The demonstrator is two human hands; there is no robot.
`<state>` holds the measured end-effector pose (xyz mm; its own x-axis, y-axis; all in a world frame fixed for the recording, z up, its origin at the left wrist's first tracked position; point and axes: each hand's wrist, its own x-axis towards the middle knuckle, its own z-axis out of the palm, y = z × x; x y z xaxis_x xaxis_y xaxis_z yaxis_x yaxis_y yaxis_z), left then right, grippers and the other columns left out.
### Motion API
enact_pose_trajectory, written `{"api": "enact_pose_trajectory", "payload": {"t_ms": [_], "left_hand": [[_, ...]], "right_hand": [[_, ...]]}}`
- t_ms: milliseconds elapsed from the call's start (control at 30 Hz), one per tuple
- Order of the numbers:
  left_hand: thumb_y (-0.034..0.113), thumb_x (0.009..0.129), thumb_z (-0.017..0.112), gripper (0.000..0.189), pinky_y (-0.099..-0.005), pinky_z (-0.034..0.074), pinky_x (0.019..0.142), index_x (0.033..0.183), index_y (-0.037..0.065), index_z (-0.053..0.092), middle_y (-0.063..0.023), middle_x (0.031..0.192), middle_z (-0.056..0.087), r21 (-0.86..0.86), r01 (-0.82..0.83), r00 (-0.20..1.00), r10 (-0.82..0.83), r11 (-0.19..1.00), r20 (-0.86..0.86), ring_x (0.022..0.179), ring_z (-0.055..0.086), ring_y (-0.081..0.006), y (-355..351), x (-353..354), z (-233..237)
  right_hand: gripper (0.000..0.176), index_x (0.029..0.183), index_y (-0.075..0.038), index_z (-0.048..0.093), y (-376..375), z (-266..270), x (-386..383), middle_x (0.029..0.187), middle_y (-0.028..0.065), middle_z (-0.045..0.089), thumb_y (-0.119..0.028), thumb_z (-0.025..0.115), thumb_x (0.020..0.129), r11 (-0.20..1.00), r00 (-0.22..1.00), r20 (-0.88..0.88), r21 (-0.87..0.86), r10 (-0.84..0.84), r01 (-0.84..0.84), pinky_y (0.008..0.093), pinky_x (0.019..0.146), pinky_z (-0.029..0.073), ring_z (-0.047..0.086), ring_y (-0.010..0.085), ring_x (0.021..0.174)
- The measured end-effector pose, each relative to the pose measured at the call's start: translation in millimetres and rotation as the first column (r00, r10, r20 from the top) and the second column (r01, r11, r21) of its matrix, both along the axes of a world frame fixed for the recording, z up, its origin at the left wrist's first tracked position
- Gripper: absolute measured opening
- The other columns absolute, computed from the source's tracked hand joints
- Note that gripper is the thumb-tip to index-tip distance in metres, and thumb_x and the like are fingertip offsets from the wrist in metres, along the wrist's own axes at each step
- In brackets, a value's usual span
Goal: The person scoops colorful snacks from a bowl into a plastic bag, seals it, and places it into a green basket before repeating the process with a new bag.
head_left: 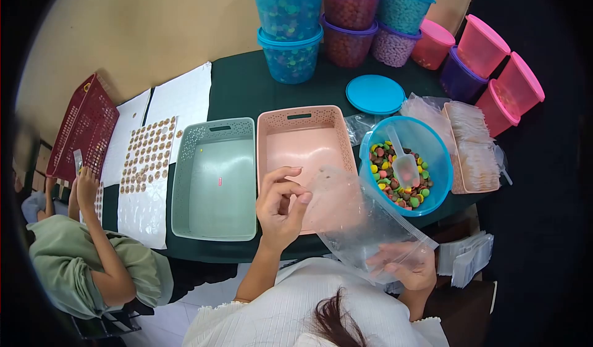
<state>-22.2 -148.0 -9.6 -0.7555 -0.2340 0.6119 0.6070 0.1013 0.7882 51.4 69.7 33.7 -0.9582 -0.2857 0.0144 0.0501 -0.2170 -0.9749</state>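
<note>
A clear plastic bag (358, 229) slants across in front of me, see-through, with no contents that I can make out. My right hand (411, 267) grips its lower right end, and some of those fingers show through the plastic. Close to the bag's upper left part, my left hand (281, 208) is raised with curled fingers and a gap between thumb and fingertips. Behind the bag stands a pink basket (302, 137). To the right, a blue tub (441, 162) holds colourful round candies (386, 174) with a clear scoop (404, 165) resting on them.
A green basket (213, 229) stands left of the pink one. Lidded candy tubs (287, 13) line the back. A blue lid (375, 94) lies behind the blue tub; a box of packets (472, 143) is beside it. At left, a co-worker (92, 260) sits near a maroon basket (86, 131).
</note>
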Motion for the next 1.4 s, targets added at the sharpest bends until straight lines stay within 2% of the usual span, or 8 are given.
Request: {"api": "enact_pose_trajectory", "payload": {"t_ms": [300, 733, 833, 967, 1100, 1167, 1300, 1400], "left_hand": [[0.023, 0.089, 0.044, 0.029, -0.0261, 0.037, 0.069, 0.072, -0.001, 0.044, -0.0131, 0.101, 0.047, -0.073, -0.164, 0.986, 0.167, 0.984, 0.025, 0.075, 0.043, -0.0147, 36.1, -9.1, -6.3], [0.027, 0.091, 0.039, 0.021, -0.0216, 0.027, 0.088, 0.096, 0.007, 0.042, 0.0016, 0.101, 0.036, 0.192, -0.278, 0.937, 0.221, 0.941, 0.272, 0.093, 0.038, -0.0080, 51.2, -6.9, -20.9], [0.015, 0.089, 0.039, 0.023, -0.0164, 0.023, 0.065, 0.071, 0.003, 0.042, -0.0033, 0.097, 0.033, 0.323, -0.312, 0.930, 0.219, 0.893, 0.295, 0.070, 0.025, -0.0068, 49.4, -6.8, -18.2], [0.030, 0.082, 0.054, 0.036, -0.0302, 0.022, 0.095, 0.105, 0.006, 0.040, -0.0014, 0.108, 0.040, -0.163, -0.356, 0.848, 0.392, 0.920, 0.356, 0.103, 0.038, -0.0134, 41.6, -1.5, -2.4], [0.040, 0.052, 0.077, 0.088, -0.0457, 0.010, 0.102, 0.119, 0.004, 0.034, -0.0099, 0.117, 0.044, -0.643, -0.301, 0.875, 0.473, 0.704, 0.108, 0.115, 0.037, -0.0248, 75.6, 5.2, 49.6], [0.040, 0.047, 0.079, 0.102, -0.0564, -0.009, 0.097, 0.127, 0.004, 0.026, -0.0123, 0.123, 0.042, -0.776, 0.160, 0.909, 0.216, 0.610, 0.357, 0.119, 0.035, -0.0284, 83.8, 1.9, 52.4], [0.032, 0.045, 0.081, 0.091, -0.0485, 0.024, 0.097, 0.120, 0.003, 0.038, -0.0125, 0.115, 0.048, -0.628, 0.185, 0.958, 0.004, 0.756, 0.286, 0.109, 0.045, -0.0277, 65.9, -5.8, 17.5], [0.029, 0.043, 0.083, 0.084, -0.0401, 0.037, 0.088, 0.113, 0.002, 0.046, -0.0135, 0.111, 0.050, -0.496, 0.345, 0.878, -0.088, 0.797, 0.470, 0.104, 0.048, -0.0270, 54.6, -4.5, 14.7]], "right_hand": [[0.033, 0.112, 0.008, 0.050, 51.1, -6.0, -65.0, 0.076, 0.0141, 0.064, -0.007, 0.042, 0.083, 0.949, 0.974, -0.134, 0.282, 0.185, -0.141, 0.0253, 0.067, 0.047, 0.060, 0.0147, 0.072], [0.043, 0.117, 0.009, 0.042, 61.4, -37.5, -134.6, 0.086, 0.0198, 0.060, -0.003, 0.050, 0.076, 0.975, 0.982, 0.091, -0.162, 0.166, -0.150, 0.0249, 0.031, 0.043, 0.058, 0.0210, 0.047], [0.037, 0.114, 0.007, 0.048, 51.3, -18.9, -137.7, 0.082, 0.0134, 0.061, 0.000, 0.047, 0.078, 0.966, 0.975, 0.164, -0.233, 0.151, -0.111, 0.0219, 0.041, 0.046, 0.056, 0.0111, 0.047], [0.040, 0.117, 0.004, 0.047, 42.2, -33.7, -136.3, 0.089, 0.0109, 0.061, 0.006, 0.039, 0.078, 0.992, 0.978, -0.164, 0.008, 0.129, -0.130, 0.0192, 0.049, 0.045, 0.055, 0.0090, 0.052], [0.044, 0.121, -0.003, 0.047, 33.0, -25.7, -128.3, 0.061, 0.0040, 0.057, 0.006, 0.035, 0.079, 0.886, 0.896, 0.081, 0.133, 0.436, -0.444, 0.0186, 0.049, 0.042, 0.051, 0.0059, 0.050], [0.044, 0.124, -0.006, 0.044, 28.5, -19.1, -125.2, 0.054, 0.0028, 0.052, 0.004, 0.034, 0.082, 0.877, 0.887, 0.083, 0.138, 0.454, -0.461, 0.0192, 0.046, 0.041, 0.049, 0.0063, 0.047], [0.034, 0.118, -0.001, 0.045, 35.8, -20.3, -130.5, 0.058, 0.0054, 0.052, -0.004, 0.036, 0.085, 0.891, 0.897, 0.100, 0.115, 0.430, -0.440, 0.0231, 0.052, 0.043, 0.052, 0.0107, 0.050], [0.037, 0.115, -0.003, 0.047, 53.1, -9.5, -164.5, 0.092, 0.0142, 0.054, -0.011, 0.046, 0.079, 0.719, 0.810, -0.259, 0.644, 0.527, -0.262, 0.0356, 0.075, 0.041, 0.052, 0.0215, 0.088]]}}
